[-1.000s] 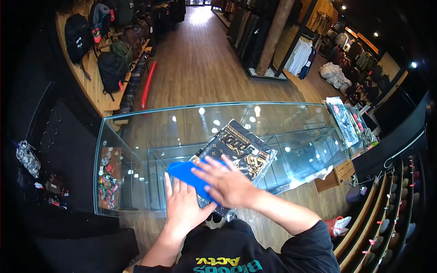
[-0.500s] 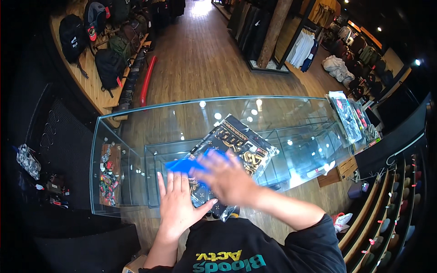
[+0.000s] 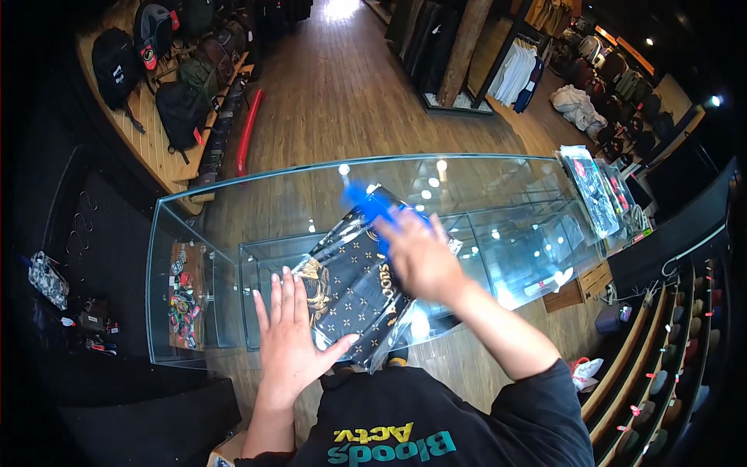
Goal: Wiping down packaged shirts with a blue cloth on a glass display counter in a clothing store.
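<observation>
On glass counter (image 3: 513,187), 12 o'clock: black packet (image 3: 354,292). Step looks like sweeping blue sheet (image 3: 371,204) over it. Left hand (image 3: 288,338) at its 8, fingers wide; right hand (image 3: 422,257) at 2, blurred, can't tell grip. Next needs left bracing.

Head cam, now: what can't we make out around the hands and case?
All in the head view:
- Blue item: blurred; outline and material unclear.
- Right hand: blurred; exact grip on the blue item unclear.
- Black patterned packet: partly covered by the right hand and blue item.
- Left hand: palm hidden behind its back.
- Small items in the glass case: too small to identify.
</observation>
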Demonstrator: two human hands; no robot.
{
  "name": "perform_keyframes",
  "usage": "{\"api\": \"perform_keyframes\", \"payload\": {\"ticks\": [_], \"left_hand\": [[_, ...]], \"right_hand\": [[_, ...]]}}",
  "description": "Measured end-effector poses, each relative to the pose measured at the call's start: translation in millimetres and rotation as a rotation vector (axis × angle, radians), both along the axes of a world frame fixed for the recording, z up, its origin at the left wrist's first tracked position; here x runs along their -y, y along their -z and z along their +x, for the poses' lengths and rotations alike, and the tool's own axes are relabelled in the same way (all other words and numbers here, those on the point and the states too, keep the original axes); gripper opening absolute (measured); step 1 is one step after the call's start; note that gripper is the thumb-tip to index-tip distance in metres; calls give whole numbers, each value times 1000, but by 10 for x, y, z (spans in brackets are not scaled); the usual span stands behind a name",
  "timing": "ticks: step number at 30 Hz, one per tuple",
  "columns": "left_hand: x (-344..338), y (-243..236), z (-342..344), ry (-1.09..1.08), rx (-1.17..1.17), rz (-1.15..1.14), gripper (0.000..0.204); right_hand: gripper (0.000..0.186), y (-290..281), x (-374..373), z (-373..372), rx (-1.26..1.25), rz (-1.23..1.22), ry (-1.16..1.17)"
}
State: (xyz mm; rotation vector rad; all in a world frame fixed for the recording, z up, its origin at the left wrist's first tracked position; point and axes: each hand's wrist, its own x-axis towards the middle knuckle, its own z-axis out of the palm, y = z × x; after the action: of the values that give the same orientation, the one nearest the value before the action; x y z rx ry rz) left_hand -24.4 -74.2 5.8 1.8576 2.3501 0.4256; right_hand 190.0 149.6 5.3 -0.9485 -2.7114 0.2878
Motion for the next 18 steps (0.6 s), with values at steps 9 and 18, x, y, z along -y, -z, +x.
{"api": "perform_keyframes", "payload": {"ticks": [9,18], "left_hand": [[-38,16,-35,39,-12,-22,136],[-85,38,-8,11,21,-23,140]], "right_hand": [[81,-193,952,18,127,-254,-439],[80,-65,774,111,65,-142,-325]]}}
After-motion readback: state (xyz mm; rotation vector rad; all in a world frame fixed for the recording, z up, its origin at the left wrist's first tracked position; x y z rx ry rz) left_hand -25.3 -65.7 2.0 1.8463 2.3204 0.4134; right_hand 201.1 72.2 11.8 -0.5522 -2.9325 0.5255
